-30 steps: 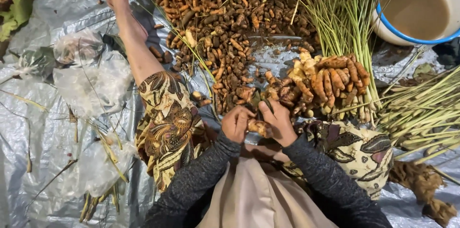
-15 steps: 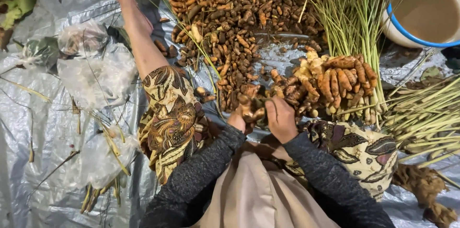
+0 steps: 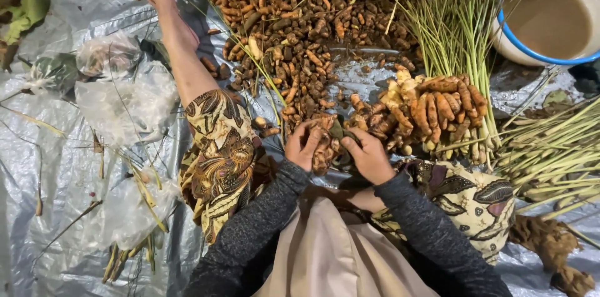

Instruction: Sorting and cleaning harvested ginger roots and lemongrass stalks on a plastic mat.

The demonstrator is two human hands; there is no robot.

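Observation:
My left hand [image 3: 304,145] and my right hand [image 3: 369,156] both grip one knobbly clump of brown turmeric roots [image 3: 325,144], held just above my lap. Straight ahead lies a big heap of loose turmeric roots [image 3: 294,28] on the grey plastic sheet [image 3: 56,209]. A smaller pile of cleaner orange turmeric [image 3: 431,106] sits right of my hands. Dark grey sleeves cover both of my forearms.
My bare leg and foot [image 3: 169,28] stretch out to the left in patterned cloth. Lemongrass bundles [image 3: 456,28] lie behind and right of the orange pile. A white basin with a blue rim [image 3: 547,16] holds murky water at top right. Crumpled clear plastic bags [image 3: 119,78] lie left.
My hands moved forward from my lap to the edge of the heap and now hold a larger clump of roots. The view shifted slightly.

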